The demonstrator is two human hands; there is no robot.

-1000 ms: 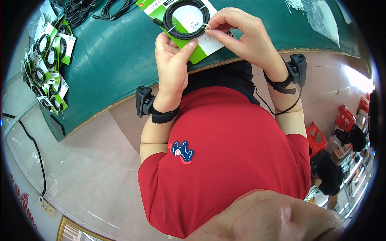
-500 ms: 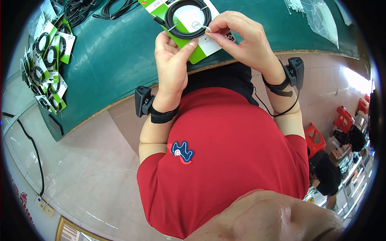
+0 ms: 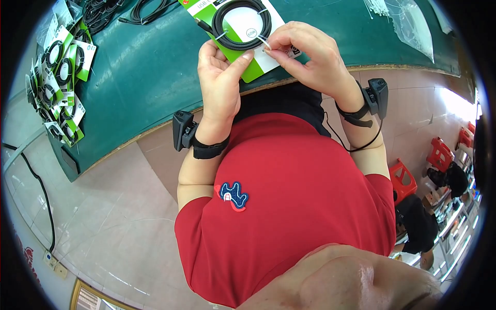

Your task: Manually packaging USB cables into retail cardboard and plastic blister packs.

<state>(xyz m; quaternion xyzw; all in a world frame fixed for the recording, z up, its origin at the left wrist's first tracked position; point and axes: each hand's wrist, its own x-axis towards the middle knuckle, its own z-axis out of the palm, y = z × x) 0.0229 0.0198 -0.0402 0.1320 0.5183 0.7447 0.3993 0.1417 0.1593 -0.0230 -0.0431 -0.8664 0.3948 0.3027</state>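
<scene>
A coiled black cable (image 3: 219,39) lies on a green and white backing card (image 3: 251,76), fixed there by white ties at several spots. My left hand (image 3: 219,70) is closed on the card's lower left edge, its thumb on top near the coil and its other fingers behind. At the coil's lower right, my right hand (image 3: 307,50) pinches the end of a thin white cable tie (image 3: 264,41) between thumb and forefinger. The tie stands out from the coil. The card is tilted above the table's near edge.
Carded cables (image 3: 64,72) are piled at the table's left end, with loose black cables (image 3: 101,15) behind them. At the far right are white cable ties (image 3: 378,7) and a clear plastic bag (image 3: 413,31). Red stools (image 3: 402,181) and another person (image 3: 419,222) are at the right.
My right hand has shifted slightly toward me and lower, and more of the white tie shows between coil and fingertips. My left hand and the card have barely moved.
</scene>
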